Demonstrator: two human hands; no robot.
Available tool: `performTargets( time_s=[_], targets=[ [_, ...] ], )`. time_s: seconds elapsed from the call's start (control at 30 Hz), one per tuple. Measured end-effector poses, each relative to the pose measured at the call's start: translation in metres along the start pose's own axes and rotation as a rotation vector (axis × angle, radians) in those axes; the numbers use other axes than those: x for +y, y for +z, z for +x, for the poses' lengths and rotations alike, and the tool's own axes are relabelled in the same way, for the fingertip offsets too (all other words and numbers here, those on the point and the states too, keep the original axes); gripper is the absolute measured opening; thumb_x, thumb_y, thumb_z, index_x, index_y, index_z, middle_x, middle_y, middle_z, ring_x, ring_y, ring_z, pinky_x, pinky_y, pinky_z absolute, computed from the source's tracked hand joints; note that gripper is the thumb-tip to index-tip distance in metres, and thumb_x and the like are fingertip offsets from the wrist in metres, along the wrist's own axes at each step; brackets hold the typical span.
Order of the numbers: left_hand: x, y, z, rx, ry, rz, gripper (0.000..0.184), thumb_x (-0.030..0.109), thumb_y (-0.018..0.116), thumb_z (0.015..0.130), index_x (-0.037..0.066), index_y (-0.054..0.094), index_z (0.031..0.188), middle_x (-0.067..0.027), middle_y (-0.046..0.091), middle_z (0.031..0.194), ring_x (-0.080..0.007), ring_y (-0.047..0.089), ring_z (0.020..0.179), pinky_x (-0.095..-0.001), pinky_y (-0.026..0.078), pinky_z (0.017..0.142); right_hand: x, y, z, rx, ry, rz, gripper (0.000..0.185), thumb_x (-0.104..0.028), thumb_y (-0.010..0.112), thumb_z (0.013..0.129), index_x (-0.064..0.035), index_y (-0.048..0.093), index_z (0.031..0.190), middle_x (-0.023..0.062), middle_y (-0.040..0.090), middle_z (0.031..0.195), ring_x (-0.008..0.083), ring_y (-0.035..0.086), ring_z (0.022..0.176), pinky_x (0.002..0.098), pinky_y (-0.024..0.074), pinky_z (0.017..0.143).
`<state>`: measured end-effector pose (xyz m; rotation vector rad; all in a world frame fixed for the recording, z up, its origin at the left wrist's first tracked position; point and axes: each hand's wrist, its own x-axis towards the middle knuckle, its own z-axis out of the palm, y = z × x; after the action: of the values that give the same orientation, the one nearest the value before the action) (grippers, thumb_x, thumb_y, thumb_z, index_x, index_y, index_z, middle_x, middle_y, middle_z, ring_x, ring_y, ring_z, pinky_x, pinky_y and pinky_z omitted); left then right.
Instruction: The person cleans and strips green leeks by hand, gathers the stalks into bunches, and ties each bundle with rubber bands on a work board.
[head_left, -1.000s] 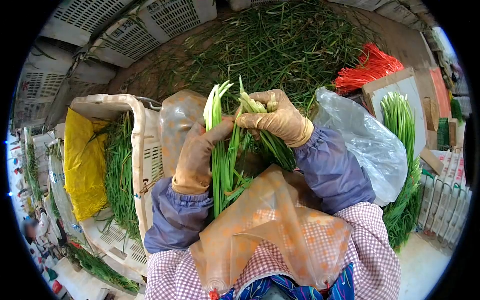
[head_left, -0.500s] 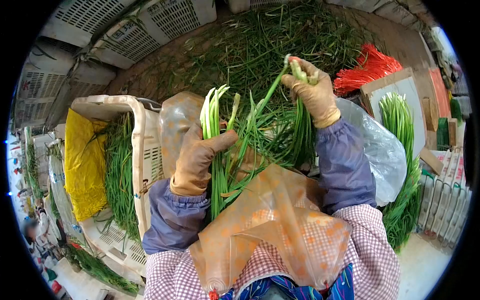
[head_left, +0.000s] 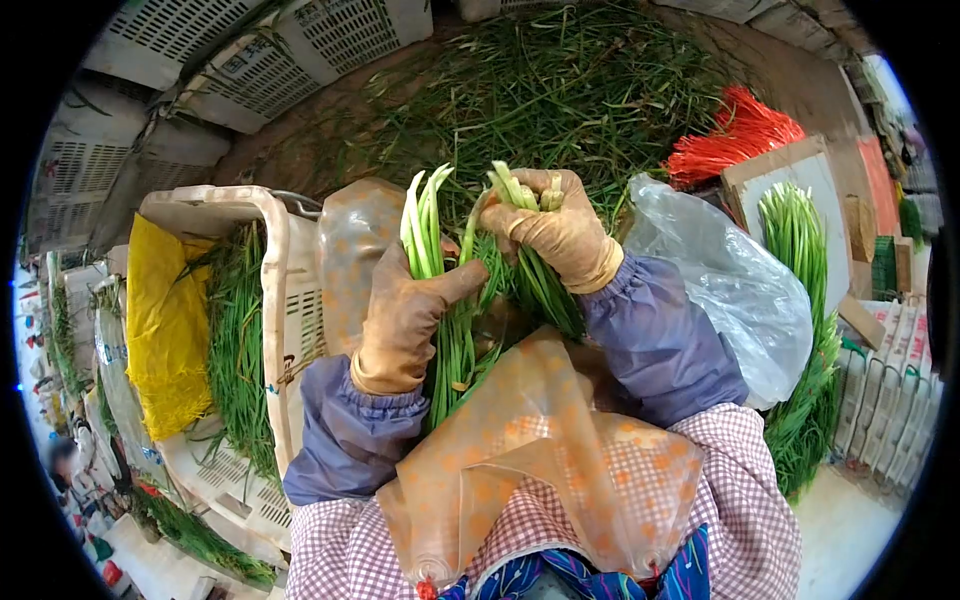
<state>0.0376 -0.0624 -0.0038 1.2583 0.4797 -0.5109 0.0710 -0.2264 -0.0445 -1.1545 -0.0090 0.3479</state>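
Observation:
My left hand (head_left: 398, 315), in a stained tan glove, is closed around a bunch of chives (head_left: 424, 225) with pale ends up and green leaves hanging over my lap. A single stalk stands a little apart at the bunch's right side. My gloved right hand (head_left: 560, 228) grips a smaller bunch of chives (head_left: 548, 295), its cut ends poking out above the fingers. The right thumb and fingertips meet the top of that single stalk, close beside the left hand. A translucent orange-spotted apron (head_left: 540, 430) covers my lap beneath both hands.
At left stands a white crate (head_left: 280, 290) holding chives and a yellow sack (head_left: 165, 330). Loose leaves (head_left: 520, 90) litter the floor ahead. Red ties (head_left: 735, 135), a clear plastic bag (head_left: 725, 290) and bundled chives (head_left: 800, 240) lie at right. Slatted crates (head_left: 345, 45) line the back.
My right hand has moved left and down with its chives, from raised at the right to beside my left hand. The left hand has hardly moved and keeps its bunch.

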Motion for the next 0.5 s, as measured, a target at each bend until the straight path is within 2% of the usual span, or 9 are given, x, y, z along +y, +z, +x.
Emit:
performTargets(
  time_s=[0.07,0.13,0.2,0.27,0.3,0.33,0.43,0.5],
  targets=[
    [0.002,0.002,-0.004,-0.006,-0.006,-0.018,0.031,-0.001,0.069,0.072,0.002,0.047,0.094,-0.0065,0.058,0.068,-0.0132,0.056,0.054,-0.0263,0.048,0.047,-0.001,-0.008,0.005,0.155,-0.04,-0.18,0.014,-0.012,0.068,0.078,-0.0006,0.061,0.083,0.0012,0.056,0.061,0.0086,0.052,0.048,0.0216,0.0418,0.045],
    [0.005,0.004,-0.007,0.026,0.015,0.03,0.03,-0.001,0.069,0.072,0.002,0.048,0.093,-0.0064,0.058,0.068,-0.0128,0.055,0.053,-0.0256,0.048,0.047,-0.007,-0.015,0.009,0.311,-0.102,-0.178,0.013,-0.012,0.068,0.077,-0.0008,0.062,0.081,0.0015,0.056,0.06,0.0086,0.052,0.047,0.0209,0.0415,0.044],
    [0.003,0.002,-0.006,0.06,0.03,0.078,0.03,-0.001,0.069,0.071,0.002,0.048,0.092,-0.0063,0.058,0.067,-0.0123,0.054,0.053,-0.025,0.047,0.047,-0.015,-0.009,0.001,0.296,-0.042,-0.155,0.013,-0.012,0.068,0.077,-0.0005,0.064,0.081,0.0019,0.057,0.06,0.0083,0.051,0.047,0.0201,0.0407,0.043],
    [-0.007,0.0,0.001,0.093,0.109,0.123,0.028,0.0,0.069,0.07,0.002,0.049,0.089,-0.0055,0.057,0.067,-0.0111,0.053,0.053,-0.0236,0.045,0.047,-0.019,0.002,-0.008,0.103,0.052,-0.08,0.014,-0.012,0.07,0.076,-0.0003,0.065,0.081,0.0023,0.058,0.061,0.0079,0.051,0.047,0.0202,0.0405,0.044],
    [-0.008,0.002,0.001,0.087,0.108,0.124,0.028,0.0,0.069,0.07,0.002,0.049,0.089,-0.0055,0.057,0.067,-0.0111,0.053,0.053,-0.0236,0.045,0.047,-0.021,0.009,-0.009,0.118,0.127,-0.162,0.013,-0.011,0.071,0.076,-0.0003,0.065,0.081,0.0022,0.058,0.061,0.0079,0.051,0.047,0.0207,0.0403,0.044],
    [-0.01,0.005,0.001,0.093,0.148,0.143,0.027,0.0,0.07,0.07,0.002,0.05,0.089,-0.0052,0.057,0.067,-0.0106,0.053,0.053,-0.0232,0.044,0.047,-0.011,0.011,-0.005,0.155,0.132,-0.118,0.014,-0.011,0.072,0.075,-0.0003,0.064,0.08,0.0024,0.058,0.06,0.0084,0.051,0.047,0.0212,0.0398,0.044],
    [-0.017,0.005,0.004,0.099,0.23,0.167,0.027,0.001,0.07,0.069,0.001,0.05,0.088,-0.0046,0.057,0.068,-0.0101,0.054,0.054,-0.0228,0.044,0.048,-0.005,0.012,-0.002,0.082,0.162,-0.069,0.018,-0.013,0.073,0.076,0.0001,0.063,0.084,0.0019,0.059,0.064,0.0073,0.051,0.049,0.022,0.0411,0.045],
    [-0.019,0.003,0.004,0.094,0.266,0.167,0.028,0.001,0.07,0.068,0.001,0.05,0.088,-0.0045,0.058,0.069,-0.01,0.054,0.055,-0.0228,0.045,0.049,-0.007,0.014,-0.003,0.037,0.101,0.002,0.012,-0.01,0.07,0.077,0.0,0.063,0.078,0.0026,0.057,0.059,0.0095,0.051,0.048,0.0224,0.0401,0.046]
  ],
)
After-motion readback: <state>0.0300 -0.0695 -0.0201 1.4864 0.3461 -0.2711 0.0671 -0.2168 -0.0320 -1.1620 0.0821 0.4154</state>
